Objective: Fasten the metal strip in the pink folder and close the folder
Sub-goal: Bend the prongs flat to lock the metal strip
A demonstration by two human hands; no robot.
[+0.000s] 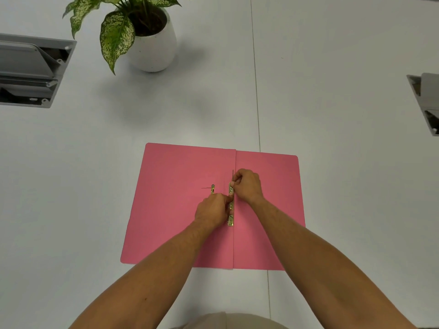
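The pink folder [171, 210] lies open and flat on the white table, its spine running away from me. A brass metal strip [230, 220] lies along the spine fold. My right hand [247, 186] pinches the strip's upper end, where a thin prong stands upright. My left hand [212, 208] presses its fingertips on the strip's middle. A second small brass fastener piece [212, 189] sits on the left flap just above my left hand, partly hidden by it.
A potted plant [154, 43] in a white pot stands at the back left. Grey cable hatches are set into the table at the far left [31, 72] and far right [425, 103]. A table seam [256, 91] runs back from the folder.
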